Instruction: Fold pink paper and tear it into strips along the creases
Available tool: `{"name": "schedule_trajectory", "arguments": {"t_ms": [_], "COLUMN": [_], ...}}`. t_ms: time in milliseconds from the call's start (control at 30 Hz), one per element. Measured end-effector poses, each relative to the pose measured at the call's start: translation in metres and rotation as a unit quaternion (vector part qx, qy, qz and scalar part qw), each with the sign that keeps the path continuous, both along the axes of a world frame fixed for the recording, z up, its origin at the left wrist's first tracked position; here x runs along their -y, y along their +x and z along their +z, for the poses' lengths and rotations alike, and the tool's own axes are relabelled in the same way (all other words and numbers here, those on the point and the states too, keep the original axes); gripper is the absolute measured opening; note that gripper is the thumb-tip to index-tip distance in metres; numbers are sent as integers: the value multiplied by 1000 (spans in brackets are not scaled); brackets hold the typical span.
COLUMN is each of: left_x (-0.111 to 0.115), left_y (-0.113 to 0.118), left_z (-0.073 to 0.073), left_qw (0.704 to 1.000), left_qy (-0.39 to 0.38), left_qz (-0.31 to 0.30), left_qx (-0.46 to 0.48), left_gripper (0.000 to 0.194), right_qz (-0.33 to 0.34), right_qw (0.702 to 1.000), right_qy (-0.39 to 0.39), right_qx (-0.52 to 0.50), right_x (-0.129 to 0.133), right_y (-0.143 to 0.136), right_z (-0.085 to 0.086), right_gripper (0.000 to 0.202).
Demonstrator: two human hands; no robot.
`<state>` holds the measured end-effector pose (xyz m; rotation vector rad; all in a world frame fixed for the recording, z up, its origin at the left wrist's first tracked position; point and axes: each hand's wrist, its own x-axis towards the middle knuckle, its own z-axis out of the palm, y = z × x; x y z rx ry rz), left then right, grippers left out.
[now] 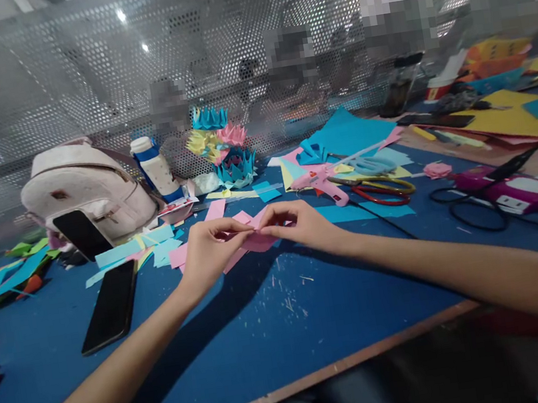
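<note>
My left hand (213, 249) and my right hand (300, 226) meet over the middle of the blue table, thumbs and forefingers pinched close together. Between them is a piece of pink paper (261, 242), gripped by the fingertips of both hands. Its exact folds are partly covered by the fingers. More pink paper strips (215, 209) lie on the table just behind and beside my left hand. A pink glue gun (323, 183) rests beyond my right hand, close to red- and yellow-handled scissors (381, 190).
Left of my hands lie a flat black phone (112, 309), a propped phone (82, 235) and a pale backpack (87, 185). Behind stand a white-and-blue bottle (156, 168) and folded paper flowers (236, 166). A purple device (512, 188) with a black cable lies right.
</note>
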<state>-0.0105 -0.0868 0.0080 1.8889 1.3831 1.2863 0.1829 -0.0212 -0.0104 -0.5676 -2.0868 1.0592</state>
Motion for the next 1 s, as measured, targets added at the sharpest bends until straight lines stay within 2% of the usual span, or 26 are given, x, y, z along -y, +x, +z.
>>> {"name": "schedule_trajectory", "arguments": {"t_ms": [100,233,333,467,633,800,900,1000], "left_x": [1,2,1,-3,-12,-25,-30,-32], "left_y": [5,7,2,-8,-30,-72,-91,-91], "left_z": [-1,2,7,16,29,43,45,40], "left_qw": [1000,1000,1000,999,992,975,981,988], "left_qy": [2,26,27,8,23,69,51,26], "left_qz": [-9,-9,1,7,59,126,114,88], "left_qx": [21,0,-4,43,110,167,150,124], "left_gripper": [9,9,9,9,17,18,16,16], "right_qz": [-5,-9,-9,-5,-13,-29,-46,-59], "right_qw": [1000,999,999,999,1000,1000,999,998], "right_qy": [20,40,46,35,17,0,-11,-20], "right_qx": [5,3,3,-1,-1,10,3,-18], "right_x": [1,0,-5,-14,-30,-49,-55,-52], "right_y": [0,1,2,3,5,6,5,4], "right_z": [1,0,-2,-4,-9,-22,-26,-25], "right_gripper": [14,11,8,9,6,10,12,15]}}
